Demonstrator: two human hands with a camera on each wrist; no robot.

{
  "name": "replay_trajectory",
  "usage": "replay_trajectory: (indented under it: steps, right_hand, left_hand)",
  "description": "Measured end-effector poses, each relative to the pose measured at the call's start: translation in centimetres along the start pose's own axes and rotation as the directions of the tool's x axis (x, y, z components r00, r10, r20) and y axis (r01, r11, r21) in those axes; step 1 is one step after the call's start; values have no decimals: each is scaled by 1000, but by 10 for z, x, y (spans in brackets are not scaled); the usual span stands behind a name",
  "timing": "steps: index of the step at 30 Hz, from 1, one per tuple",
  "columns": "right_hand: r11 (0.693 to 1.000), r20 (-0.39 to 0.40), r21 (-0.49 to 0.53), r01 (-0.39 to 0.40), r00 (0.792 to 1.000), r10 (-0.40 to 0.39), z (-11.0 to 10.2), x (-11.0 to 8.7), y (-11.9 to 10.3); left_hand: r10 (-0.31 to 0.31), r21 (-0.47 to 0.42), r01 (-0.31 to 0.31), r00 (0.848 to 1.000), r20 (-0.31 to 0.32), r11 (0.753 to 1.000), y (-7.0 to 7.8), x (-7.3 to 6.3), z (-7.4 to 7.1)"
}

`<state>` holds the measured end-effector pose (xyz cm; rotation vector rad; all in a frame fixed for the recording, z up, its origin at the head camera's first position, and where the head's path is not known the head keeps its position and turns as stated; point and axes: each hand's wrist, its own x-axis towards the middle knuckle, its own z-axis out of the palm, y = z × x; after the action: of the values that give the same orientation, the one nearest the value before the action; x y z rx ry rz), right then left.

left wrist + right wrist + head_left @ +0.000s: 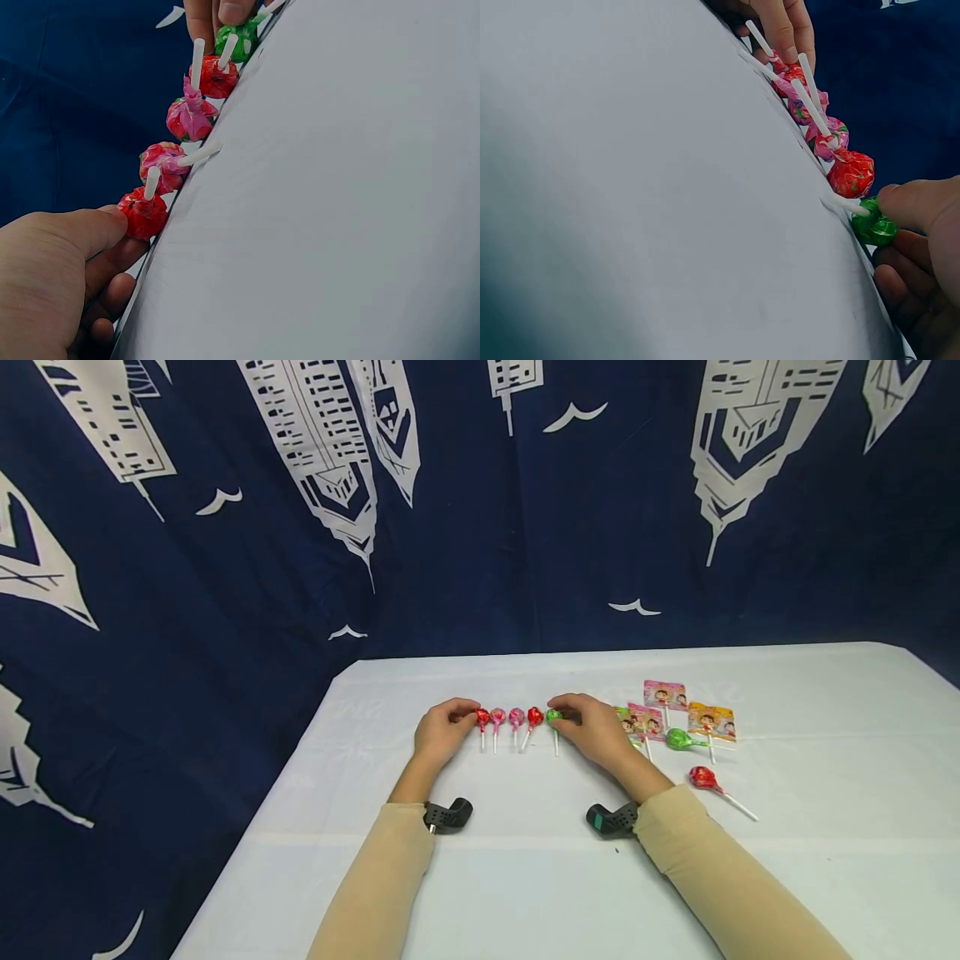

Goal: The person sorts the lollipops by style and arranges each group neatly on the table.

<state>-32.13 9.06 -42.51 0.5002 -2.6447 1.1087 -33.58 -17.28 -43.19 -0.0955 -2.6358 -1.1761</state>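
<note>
Wrapped lollipops stand in a short row across the white table [517,893], sticks toward the person. At the row's left end my left hand [442,735] pinches a red lollipop [142,216] by its head, thumb on the near side. Two pink lollipops [498,717] and another red lollipop [535,717] come between the hands. On the right end, my right hand [596,731] grips the head of a green lollipop [874,225] between thumb and fingers. In both wrist views the heads sit close side by side, with sticks at differing angles.
Right of the right hand lie flat-packed lollipops in pink [665,695] and orange [712,720] wrappers, some partly behind that hand. A loose green lollipop [678,740] and a loose red lollipop [703,777] lie nearby. A dark blue printed curtain [465,568] hangs behind the table.
</note>
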Motion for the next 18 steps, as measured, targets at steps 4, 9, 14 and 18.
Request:
replay_trajectory:
  steps: [4,9,14,18]
  right_hand:
    - [1000,-4,-1,-5,1000,5,0,0,-1]
    - [1000,-2,11,-15,1000,15,-1,0,-2]
    - [999,-1,18,-27,1000,27,-1,0,-4]
    - [1000,-13,24,-20,1000,20,-4,0,-5]
  left_hand:
    - [2,-3,-2,1000,0,1000,-1,0,0]
    - [1,-2,-1,1000,1,1000,0,0,0]
    - [-2,-2,2,1000,5,1000,0,0,0]
    - [-4,-6,4,1000,6,1000,0,0,1]
